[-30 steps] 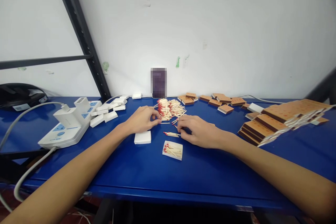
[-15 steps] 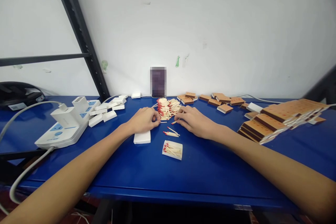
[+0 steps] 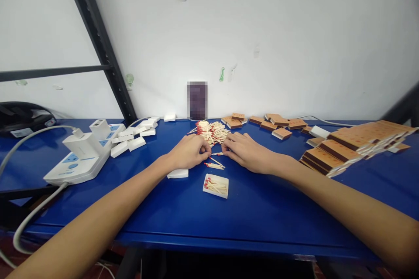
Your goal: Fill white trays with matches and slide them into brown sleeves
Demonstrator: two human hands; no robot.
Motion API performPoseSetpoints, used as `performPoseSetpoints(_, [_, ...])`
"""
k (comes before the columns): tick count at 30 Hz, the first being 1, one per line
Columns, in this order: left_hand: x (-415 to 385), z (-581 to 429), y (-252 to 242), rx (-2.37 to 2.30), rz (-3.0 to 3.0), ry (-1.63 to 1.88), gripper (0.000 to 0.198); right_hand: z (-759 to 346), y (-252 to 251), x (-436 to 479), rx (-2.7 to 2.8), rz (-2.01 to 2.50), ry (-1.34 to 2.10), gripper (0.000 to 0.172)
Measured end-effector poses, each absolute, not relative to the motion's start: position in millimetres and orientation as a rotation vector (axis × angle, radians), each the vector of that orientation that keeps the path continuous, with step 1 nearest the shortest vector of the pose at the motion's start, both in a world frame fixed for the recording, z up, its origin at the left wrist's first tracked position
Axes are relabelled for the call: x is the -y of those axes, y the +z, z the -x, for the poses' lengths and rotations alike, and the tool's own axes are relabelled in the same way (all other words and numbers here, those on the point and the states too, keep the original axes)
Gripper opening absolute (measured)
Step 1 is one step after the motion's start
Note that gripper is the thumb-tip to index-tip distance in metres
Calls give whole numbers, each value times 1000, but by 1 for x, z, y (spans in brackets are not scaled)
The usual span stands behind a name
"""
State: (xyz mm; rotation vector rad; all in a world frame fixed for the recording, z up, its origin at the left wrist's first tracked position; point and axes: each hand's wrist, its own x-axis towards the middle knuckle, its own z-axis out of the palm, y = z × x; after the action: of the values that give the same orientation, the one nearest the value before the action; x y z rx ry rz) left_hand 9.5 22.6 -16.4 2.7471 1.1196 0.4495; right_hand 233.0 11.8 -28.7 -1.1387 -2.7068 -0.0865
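Observation:
My left hand (image 3: 192, 151) has its fingers pinched together, with the pale stick of a match (image 3: 214, 154) showing at the fingertips. Facing it, my right hand (image 3: 244, 152) pinches a red-headed match (image 3: 220, 154) just above the blue tabletop. Behind both hands lies a heap of matches (image 3: 212, 132). Several loose matches (image 3: 215, 166) lie in a small row in front of the fingers. Nearer to me, a white matchbox tray (image 3: 216, 185) holds matches with their heads to the left. A white tray (image 3: 178, 174) sits partly hidden under my left wrist.
White trays (image 3: 132, 137) lie piled at the left, beside a power strip (image 3: 81, 157) with plugged-in chargers. Brown matchbox sleeves (image 3: 278, 120) are scattered at the back right, and a larger stack (image 3: 340, 148) stands at the right. A blurred dark panel (image 3: 197, 100) leans on the wall.
My left hand has moved right, closer to my right hand, bringing the match at its fingertips along. My right hand has shifted slightly right. The tray of matches stays in place.

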Motion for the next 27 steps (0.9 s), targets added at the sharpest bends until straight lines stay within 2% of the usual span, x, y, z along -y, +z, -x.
performPoseSetpoints(11, [-21,-10,-17,-1008,-2771,440,24,-225,-29,-11,2639,1082,-63,22])
performPoseSetpoints(16, [-17,-8,-17,-1013,-2819,481,18,-235,-27,-16,2681,1105,-104,22])
performPoseSetpoints(23, [-15,-10,-17,-947,-2833,464,14,-231,-28,-15,2701,1101,-137,33])
performPoseSetpoints(27, [-16,-9,-18,-906,-2811,515,16,-233,-27,-16,2671,1094,-174,29])
